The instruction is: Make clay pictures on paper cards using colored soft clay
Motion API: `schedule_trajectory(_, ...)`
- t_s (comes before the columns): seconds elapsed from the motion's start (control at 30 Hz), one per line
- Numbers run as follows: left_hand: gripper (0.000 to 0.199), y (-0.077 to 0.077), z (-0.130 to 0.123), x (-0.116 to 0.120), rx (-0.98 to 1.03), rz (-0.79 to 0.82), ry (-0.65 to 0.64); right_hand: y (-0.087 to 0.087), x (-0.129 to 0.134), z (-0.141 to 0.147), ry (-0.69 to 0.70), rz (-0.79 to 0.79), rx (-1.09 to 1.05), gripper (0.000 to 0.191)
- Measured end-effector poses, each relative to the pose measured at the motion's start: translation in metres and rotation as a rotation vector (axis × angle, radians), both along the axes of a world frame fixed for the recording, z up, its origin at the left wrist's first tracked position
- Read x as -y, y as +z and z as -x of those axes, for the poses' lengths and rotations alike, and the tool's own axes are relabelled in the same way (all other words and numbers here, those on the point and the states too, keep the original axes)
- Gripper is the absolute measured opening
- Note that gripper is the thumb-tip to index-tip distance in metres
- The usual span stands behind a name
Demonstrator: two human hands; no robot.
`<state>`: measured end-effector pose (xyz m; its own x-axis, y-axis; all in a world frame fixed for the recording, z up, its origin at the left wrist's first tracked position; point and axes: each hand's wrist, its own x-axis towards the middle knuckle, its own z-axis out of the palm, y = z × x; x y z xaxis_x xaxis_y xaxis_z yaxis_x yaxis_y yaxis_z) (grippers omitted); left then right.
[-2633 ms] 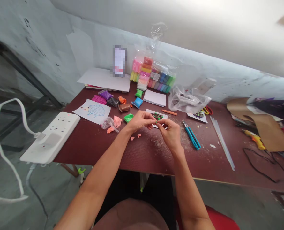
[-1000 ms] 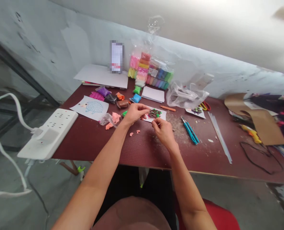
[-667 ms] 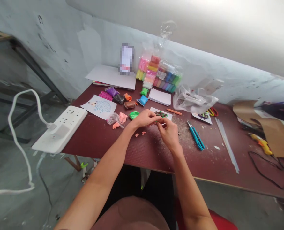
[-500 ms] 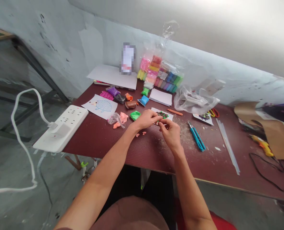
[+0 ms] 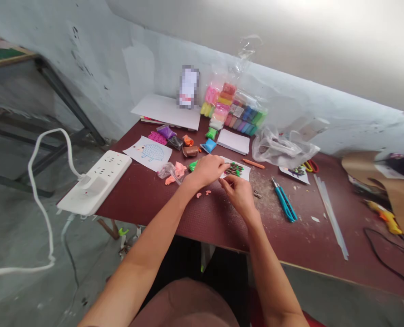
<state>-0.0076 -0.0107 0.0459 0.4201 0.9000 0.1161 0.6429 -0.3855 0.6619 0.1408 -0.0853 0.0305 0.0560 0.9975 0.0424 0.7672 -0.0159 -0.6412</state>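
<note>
A: Where were the hands, and what did they grip?

B: Bare hands worked close together above a maroon table (image 5: 205, 220). The left hand (image 5: 209, 169) bent over with its fingers turned down; the right hand (image 5: 238, 193) formed a thumb-and-forefinger pinch just beside it. Whether anything sat between the fingers could not be made out.

A: And the green-tipped pieces (image 5: 235, 169)?

B: They lay heaped on a white card (image 5: 246, 174) just beyond the hands, probably to keep small parts together. A teal-handled tool (image 5: 285, 203) rested to the right, handle toward the worker, seemingly for easy pickup.

A: Which edges mattered?

B: The table's near edge ran beneath the forearms. Pink scraps (image 5: 199, 195) lay just nearer the worker than the left hand, so a low sweep risked brushing them. The right hand had more room, toward the tool.
</note>
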Motion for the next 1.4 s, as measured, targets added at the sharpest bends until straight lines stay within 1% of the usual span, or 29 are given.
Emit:
schedule_trajectory(0.07, 0.036, -0.001, 0.009, -0.006, 0.054, -0.024, 0.076, 0.001, 0.002, 0.001, 0.023, 0.039, 0.126, 0.029)
schedule_trajectory(0.13, 0.030, -0.004, 0.021, -0.013, 0.121, -0.047, 0.144, 0.001, 0.004, 0.003, 0.043, 0.070, 0.223, 0.030)
schedule_trajectory(0.23, 0.015, -0.015, 0.041, -0.021, 0.184, -0.075, 0.299, 0.001, 0.006, 0.004, 0.058, 0.115, 0.295, 0.032)
schedule_trajectory(0.27, 0.014, -0.020, 0.046, -0.023, 0.191, -0.080, 0.335, 0.001, 0.007, 0.005, 0.058, 0.131, 0.303, 0.031)
schedule_trajectory(0.33, 0.015, -0.029, 0.055, -0.025, 0.177, -0.088, 0.383, 0.001, 0.007, 0.005, 0.059, 0.149, 0.301, 0.024)
schedule_trajectory(0.4, 0.018, -0.038, 0.060, -0.028, 0.155, -0.143, 0.429, 0.002, 0.007, 0.004, 0.071, 0.135, 0.276, 0.011)
schedule_trajectory(0.5, 0.035, -0.049, 0.065, -0.035, 0.070, -0.223, 0.479, 0.004, 0.004, 0.004, 0.103, 0.108, 0.250, 0.004)
schedule_trajectory(0.53, 0.038, -0.051, 0.066, -0.037, 0.028, -0.223, 0.482, 0.005, 0.003, 0.004, 0.109, 0.107, 0.251, 0.003)
schedule_trajectory(0.6, 0.040, -0.054, 0.067, -0.042, -0.052, -0.204, 0.469, 0.008, 0.000, 0.007, 0.116, 0.103, 0.257, 0.016)
schedule_trajectory(0.67, 0.040, -0.054, 0.069, -0.044, -0.077, -0.173, 0.461, 0.010, -0.003, 0.011, 0.115, 0.092, 0.256, 0.027)
schedule_trajectory(0.73, 0.040, -0.052, 0.071, -0.046, -0.044, -0.161, 0.479, 0.012, -0.007, 0.015, 0.115, 0.076, 0.252, 0.032)
schedule_trajectory(0.8, 0.042, -0.049, 0.075, -0.048, -0.022, -0.169, 0.521, 0.012, -0.009, 0.018, 0.121, 0.055, 0.246, 0.031)
schedule_trajectory(0.87, 0.045, -0.048, 0.078, -0.050, -0.080, -0.176, 0.559, 0.011, -0.011, 0.020, 0.137, 0.036, 0.235, 0.030)
schedule_trajectory(0.97, 0.048, -0.052, 0.079, -0.053, -0.183, -0.171, 0.580, 0.008, -0.014, 0.022, 0.154, 0.026, 0.223, 0.031)
schedule_trajectory(1.03, 0.046, -0.057, 0.078, -0.054, -0.190, -0.176, 0.579, 0.006, -0.015, 0.023, 0.154, 0.025, 0.219, 0.031)
schedule_trajectory(1.13, 0.034, -0.062, 0.077, -0.056, -0.157, -0.183, 0.574, 0.005, -0.019, 0.023, 0.151, 0.023, 0.217, 0.031)
schedule_trajectory(1.2, 0.027, -0.062, 0.078, -0.056, -0.141, -0.177, 0.579, 0.006, -0.022, 0.024, 0.142, 0.018, 0.215, 0.031)
schedule_trajectory(1.3, 0.029, -0.055, 0.081, -0.055, -0.084, -0.188, 0.600, 0.008, -0.027, 0.023, 0.133, 0.003, 0.205, 0.029)
schedule_trajectory(1.37, 0.031, -0.048, 0.082, -0.055, 0.013, -0.188, 0.595, 0.008, -0.030, 0.023, 0.135, 0.000, 0.193, 0.026)
schedule_trajectory(1.4, 0.029, -0.044, 0.081, -0.054, 0.089, -0.173, 0.573, 0.008, -0.031, 0.023, 0.128, -0.004, 0.182, 0.024)
